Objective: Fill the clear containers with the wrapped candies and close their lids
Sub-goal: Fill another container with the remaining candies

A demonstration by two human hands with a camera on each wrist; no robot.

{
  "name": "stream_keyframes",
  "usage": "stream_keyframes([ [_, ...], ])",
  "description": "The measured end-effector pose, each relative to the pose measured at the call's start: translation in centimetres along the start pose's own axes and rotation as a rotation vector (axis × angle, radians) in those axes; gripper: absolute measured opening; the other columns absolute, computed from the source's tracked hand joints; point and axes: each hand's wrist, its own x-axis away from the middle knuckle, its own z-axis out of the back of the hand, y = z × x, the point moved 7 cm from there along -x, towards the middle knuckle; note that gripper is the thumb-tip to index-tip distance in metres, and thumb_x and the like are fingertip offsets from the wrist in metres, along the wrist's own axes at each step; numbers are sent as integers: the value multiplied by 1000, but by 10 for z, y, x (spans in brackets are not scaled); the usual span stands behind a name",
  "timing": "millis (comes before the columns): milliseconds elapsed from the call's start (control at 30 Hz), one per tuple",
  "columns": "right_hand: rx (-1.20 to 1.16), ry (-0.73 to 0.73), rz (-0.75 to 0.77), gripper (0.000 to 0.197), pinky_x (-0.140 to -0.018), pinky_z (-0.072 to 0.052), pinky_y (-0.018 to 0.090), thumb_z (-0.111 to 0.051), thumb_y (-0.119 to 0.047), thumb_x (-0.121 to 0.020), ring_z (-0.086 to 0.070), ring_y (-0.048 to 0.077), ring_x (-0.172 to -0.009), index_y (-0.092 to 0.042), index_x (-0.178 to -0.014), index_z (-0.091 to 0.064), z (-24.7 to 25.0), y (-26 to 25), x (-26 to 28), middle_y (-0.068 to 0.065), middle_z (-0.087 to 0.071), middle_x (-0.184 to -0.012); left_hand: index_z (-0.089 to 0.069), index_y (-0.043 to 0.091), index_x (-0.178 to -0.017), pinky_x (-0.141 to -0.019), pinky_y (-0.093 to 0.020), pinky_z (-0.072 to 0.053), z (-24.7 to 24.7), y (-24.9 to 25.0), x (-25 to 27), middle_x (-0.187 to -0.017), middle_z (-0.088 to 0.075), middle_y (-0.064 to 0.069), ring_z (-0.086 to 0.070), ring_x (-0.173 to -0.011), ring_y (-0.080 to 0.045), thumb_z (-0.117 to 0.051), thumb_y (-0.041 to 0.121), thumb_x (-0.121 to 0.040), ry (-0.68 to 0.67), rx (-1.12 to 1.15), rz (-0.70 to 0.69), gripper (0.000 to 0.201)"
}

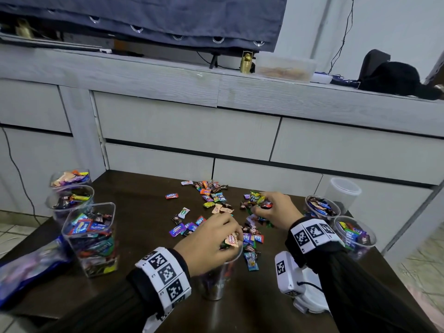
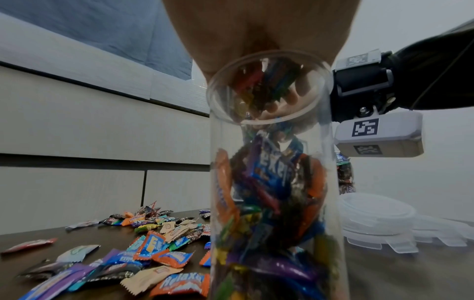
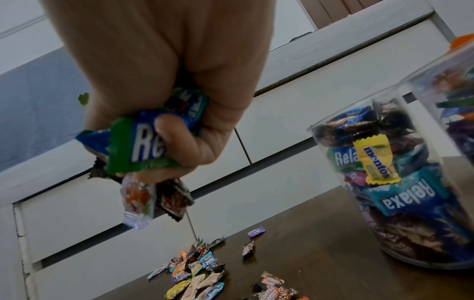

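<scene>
Wrapped candies [image 1: 216,203] lie scattered over the middle of the dark table [image 1: 134,207]. A tall clear container [image 1: 216,280], partly filled, stands near the front edge. My left hand [image 1: 230,239] hovers right over its mouth, fingers curled round a bunch of candies [image 2: 266,85] at the rim of the container [image 2: 271,192]. My right hand [image 1: 262,205] is over the loose pile to the right. It grips a fistful of candies [image 3: 143,142], among them a blue and green wrapper.
Filled clear containers stand at the left, one square [image 1: 91,239] and two round [image 1: 69,200], and two more stand at the right [image 1: 322,207] beside an empty one [image 1: 343,193]. A blue candy bag [image 1: 28,267] lies front left. Stacked lids [image 2: 379,221] sit on the right. White drawers [image 1: 192,131] back the table.
</scene>
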Motion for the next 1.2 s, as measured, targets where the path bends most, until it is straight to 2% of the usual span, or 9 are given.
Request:
stream_keyframes([
  [100, -3, 4, 4, 27, -51, -38, 5, -66, -21, -86, -51, -2, -60, -32, -66, -52, 1, -1, -1, -13, -57, -63, -65, 19, -101, -93, -23, -38, 0, 1, 1, -106, -54, 6, -46, -105, -6, -56, 26, -93, 21, -11, -21, 14],
  [233, -9, -7, 6, 28, -50, -38, 6, -66, -22, -86, -51, -2, -59, -32, -65, -52, 0, -2, 0, -13, -57, -63, -66, 19, -104, -98, -28, -38, -2, -4, 3, -111, -58, 7, -50, -109, -6, -54, 22, -92, -19, -22, -9, 17],
  [467, -27, -7, 2, 19, -50, -38, 7, -66, -21, -87, -53, 0, -60, -30, -72, -56, 2, -3, 1, -12, -58, -65, -66, 24, -107, -100, -28, -42, -3, -12, 4, -121, -56, 13, -49, -117, 2, -57, 36, -94, -23, 41, 29, 20],
  [667, -36, -5, 8, 19, -51, -38, 8, -66, -20, -87, -53, -1, -60, -28, -72, -57, 6, -5, 1, -12, -58, -65, -58, 34, -130, -113, -31, -29, -2, -26, 7, -143, -40, 23, -30, -133, 6, -45, 75, -77, -104, -75, 179, 67],
  [800, -89, -7, 9, 15, -50, -39, 9, -66, -19, -87, -56, 3, -59, -24, -75, -59, 10, -10, 2, -10, -61, -67, -38, 44, -142, -114, -36, -32, -2, -34, 11, -149, -30, 28, -28, -137, 6, -49, 86, -68, -144, -15, 211, 86],
  [900, -217, -4, 44, 12, -49, -46, 14, -65, -17, -88, -60, 3, -54, -22, -77, -62, 14, -25, 6, -9, -65, -68, -23, 54, -141, -111, -39, -39, -5, -45, 17, -148, -31, 28, -38, -133, 5, -72, 80, -55, -139, 197, 269, 102],
  [967, -283, -10, 97, 17, -48, -44, 12, -66, -16, -88, -59, -2, -52, -27, -75, -61, 13, -40, 9, -11, -66, -67, -21, 58, -140, -111, -38, -40, -6, -51, 21, -147, -33, 28, -42, -131, 6, -84, 70, -46, -109, 325, 291, 113],
  [1100, -354, -131, 183, 19, -51, -43, 10, -67, -14, -87, -60, -3, -54, -28, -75, -61, -2, -72, 15, -6, -67, -73, -12, 70, -134, -111, -32, -40, -6, -66, 26, -143, -41, 25, -45, -131, 3, -90, 66, -34, -54, 396, 346, 126],
  [1200, -266, -164, 248, 22, -56, -42, 14, -68, -12, -84, -55, -2, -58, -28, -72, -59, -15, -88, 19, -6, -64, -69, -12, 74, -130, -106, -23, -43, -7, -72, 26, -137, -49, 18, -51, -122, 8, -91, 64, -33, -44, 427, 374, 126],
])
